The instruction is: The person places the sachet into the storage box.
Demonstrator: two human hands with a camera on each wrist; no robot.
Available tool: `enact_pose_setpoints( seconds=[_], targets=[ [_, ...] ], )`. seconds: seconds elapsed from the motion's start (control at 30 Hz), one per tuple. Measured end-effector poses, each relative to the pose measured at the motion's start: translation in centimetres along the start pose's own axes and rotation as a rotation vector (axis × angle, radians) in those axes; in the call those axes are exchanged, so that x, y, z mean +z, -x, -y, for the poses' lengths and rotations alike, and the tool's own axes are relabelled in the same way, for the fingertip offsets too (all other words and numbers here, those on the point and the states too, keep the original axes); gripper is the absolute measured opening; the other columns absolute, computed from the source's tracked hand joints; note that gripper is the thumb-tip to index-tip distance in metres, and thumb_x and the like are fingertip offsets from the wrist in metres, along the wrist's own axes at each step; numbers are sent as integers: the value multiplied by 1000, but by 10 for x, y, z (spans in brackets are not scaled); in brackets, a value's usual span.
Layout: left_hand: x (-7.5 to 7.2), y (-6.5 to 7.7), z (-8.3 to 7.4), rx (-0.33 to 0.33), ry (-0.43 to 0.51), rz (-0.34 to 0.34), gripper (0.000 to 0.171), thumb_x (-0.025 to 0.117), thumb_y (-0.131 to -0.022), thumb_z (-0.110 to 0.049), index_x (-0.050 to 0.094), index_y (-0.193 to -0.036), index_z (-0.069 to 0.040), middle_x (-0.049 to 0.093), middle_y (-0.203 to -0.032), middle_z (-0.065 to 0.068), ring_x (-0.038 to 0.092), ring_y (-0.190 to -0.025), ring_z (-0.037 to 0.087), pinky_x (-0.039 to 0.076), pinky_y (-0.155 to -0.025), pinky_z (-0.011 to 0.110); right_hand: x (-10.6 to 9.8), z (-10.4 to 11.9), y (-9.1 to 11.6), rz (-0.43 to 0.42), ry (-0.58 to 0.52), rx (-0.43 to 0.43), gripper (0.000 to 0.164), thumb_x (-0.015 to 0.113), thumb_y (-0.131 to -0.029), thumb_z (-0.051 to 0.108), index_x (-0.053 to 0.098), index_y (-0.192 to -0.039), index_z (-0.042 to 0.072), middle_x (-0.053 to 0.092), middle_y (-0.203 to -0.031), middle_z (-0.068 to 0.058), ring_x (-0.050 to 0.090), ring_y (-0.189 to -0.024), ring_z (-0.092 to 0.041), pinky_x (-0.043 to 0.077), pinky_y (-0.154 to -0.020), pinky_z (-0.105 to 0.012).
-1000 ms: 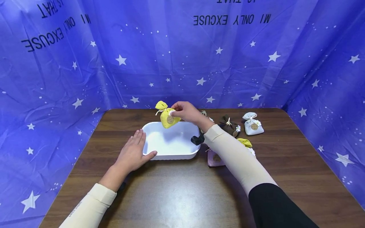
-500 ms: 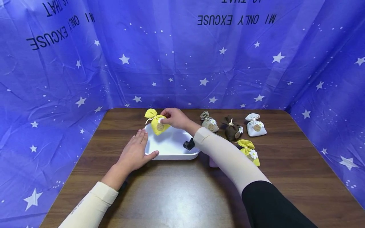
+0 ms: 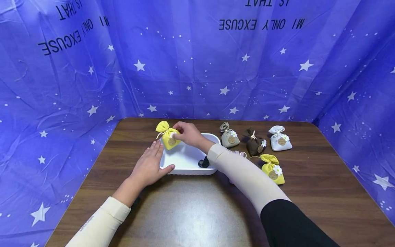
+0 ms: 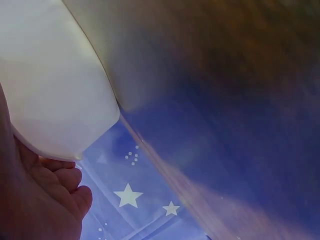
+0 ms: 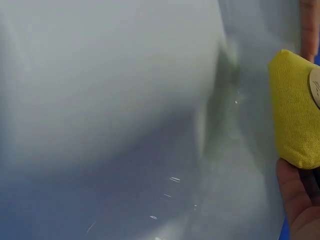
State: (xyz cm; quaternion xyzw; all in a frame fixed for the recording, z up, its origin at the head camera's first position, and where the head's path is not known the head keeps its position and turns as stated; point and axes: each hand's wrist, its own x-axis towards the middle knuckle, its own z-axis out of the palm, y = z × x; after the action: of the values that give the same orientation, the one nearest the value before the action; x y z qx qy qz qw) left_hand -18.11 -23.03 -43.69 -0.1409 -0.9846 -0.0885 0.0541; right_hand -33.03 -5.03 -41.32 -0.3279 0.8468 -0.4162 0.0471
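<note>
A yellow cloth sachet (image 3: 167, 140) with a tied neck, white flower and round tag hangs over the left end of a white plastic basin (image 3: 186, 171). My right hand (image 3: 190, 135) pinches it from its right side. In the right wrist view the sachet's yellow base (image 5: 296, 111) shows beside the thumb, above the pale basin floor (image 5: 125, 140); whether it touches the basin I cannot tell. My left hand (image 3: 148, 166) rests against the basin's left end, fingers extended along the side and thumb at the front rim. The left wrist view shows its fingers beside the basin's outer wall (image 4: 60, 85).
Right of the basin stand a beige sachet (image 3: 229, 139), a brown sachet (image 3: 255, 145), a white sachet (image 3: 280, 140) and another yellow sachet (image 3: 273, 171). A pink sachet is mostly hidden behind my right forearm. A blue starry curtain (image 3: 197, 68) hangs behind the wooden table (image 3: 172, 212).
My right hand has carried the yellow sachet left and lower, toward the basin's left end. My left hand has stayed at the basin. The view has shifted slightly.
</note>
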Motion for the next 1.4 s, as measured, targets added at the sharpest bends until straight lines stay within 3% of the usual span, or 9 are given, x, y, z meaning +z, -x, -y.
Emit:
enact_pose_setpoints(
  seconds=[0.37, 0.63, 1.07, 1.4],
  targets=[
    [-1, -1, -1, 2, -13, 1, 104, 45, -92, -72, 27, -150, 12, 20, -159, 27, 16, -148, 40, 20, -118, 54, 4, 2, 4, -1, 96, -34, 21, 74, -88, 18, 69, -107, 9, 69, -94, 2, 61, -84, -10, 50, -77, -20],
    [0, -1, -1, -4, -3, 8, 102, 47, -92, -70, 27, -151, 11, 25, -158, 26, 16, -148, 40, 19, -118, 53, 8, -1, 5, 63, 195, -1, 22, 75, -88, 21, 68, -106, 11, 69, -95, 3, 61, -86, -8, 50, -78, -21],
    [-1, -2, -2, -13, 2, 12, 101, 48, -93, -69, 28, -150, 11, 27, -157, 26, 17, -148, 39, 19, -119, 52, 9, -4, 7, 104, 148, -31, 19, 77, -87, 13, 69, -103, 8, 69, -93, -1, 62, -85, -10, 51, -77, -20],
    [-1, -2, -3, 2, -20, 7, 101, 48, -93, -68, 25, -151, 11, 20, -159, 28, 16, -148, 39, 21, -118, 53, -6, 0, 8, 91, 82, -24, 20, 75, -87, 11, 69, -105, 4, 70, -94, -2, 65, -88, -11, 52, -80, -20]
  ],
)
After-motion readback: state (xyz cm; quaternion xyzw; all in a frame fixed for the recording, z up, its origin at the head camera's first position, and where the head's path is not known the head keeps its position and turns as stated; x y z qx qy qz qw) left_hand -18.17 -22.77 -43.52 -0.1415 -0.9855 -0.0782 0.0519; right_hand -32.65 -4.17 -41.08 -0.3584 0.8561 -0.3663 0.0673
